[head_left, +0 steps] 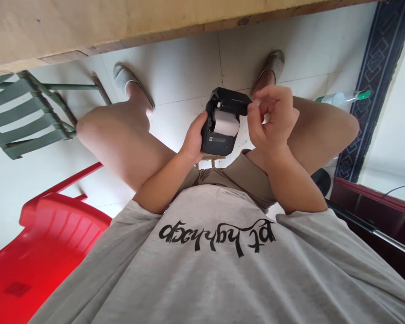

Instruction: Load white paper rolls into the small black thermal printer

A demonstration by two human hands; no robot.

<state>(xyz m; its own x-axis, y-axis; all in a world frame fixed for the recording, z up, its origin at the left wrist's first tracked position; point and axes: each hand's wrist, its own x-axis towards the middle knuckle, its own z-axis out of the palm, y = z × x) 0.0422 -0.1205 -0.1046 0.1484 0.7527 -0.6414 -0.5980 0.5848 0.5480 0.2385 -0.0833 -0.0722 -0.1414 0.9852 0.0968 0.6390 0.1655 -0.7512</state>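
I sit looking down at my lap. My left hand [193, 140] grips the left side of a small black printer [222, 121] held between my knees. Its lid is swung up, and a white paper roll [225, 122] lies in the open bay. My right hand [273, 118] pinches the right end of the raised lid with thumb and fingertips.
A red plastic chair [37, 252] stands at my left, a green slatted chair [23, 117] beyond it. A wooden table edge [121, 27] runs across the top. A plastic bottle with a green cap [344, 97] lies on the white tiled floor to the right. Dark furniture [374, 216] is at lower right.
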